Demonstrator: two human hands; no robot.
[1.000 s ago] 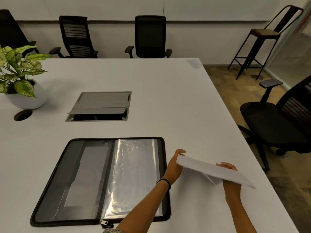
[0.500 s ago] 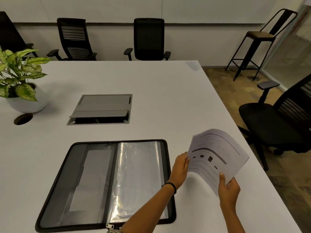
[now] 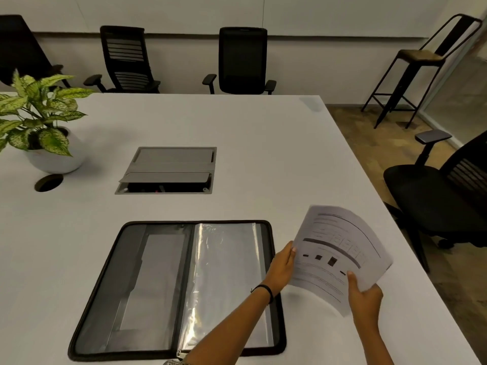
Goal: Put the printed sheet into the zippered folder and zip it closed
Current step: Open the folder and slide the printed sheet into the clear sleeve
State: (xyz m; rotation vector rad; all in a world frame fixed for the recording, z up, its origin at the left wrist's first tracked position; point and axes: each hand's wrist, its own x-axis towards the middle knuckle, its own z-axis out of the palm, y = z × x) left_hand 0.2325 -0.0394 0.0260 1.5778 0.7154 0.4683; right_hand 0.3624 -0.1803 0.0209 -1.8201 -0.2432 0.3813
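White tabletop [image 3: 237, 133] fills most of what I see, with office chairs along the far wall and a potted plant [image 3: 39, 122] off to my left. Close in front of me the folder [image 3: 131, 285] lies flat and wide open, its zipper undone all round the edge, the clear plastic sleeves [image 3: 224, 272] glinting on its right half.

I hold the sheet [image 3: 340, 254] up off the table, just to the right of the folder, printed side towards me and bowed a little. My left hand [image 3: 280, 267] pinches its left edge, thumb on the front; my right hand [image 3: 365, 293] pinches the near corner, thumb pressed onto the print. Both grips are closed on the paper.

So I judge I am at the carrying step: paper in hand, not yet inside. Next I need to swing it left over the open folder, level it, and find the mouth of a sleeve. I cannot tell from here which edge of the sleeve opens. Zipping comes after that.
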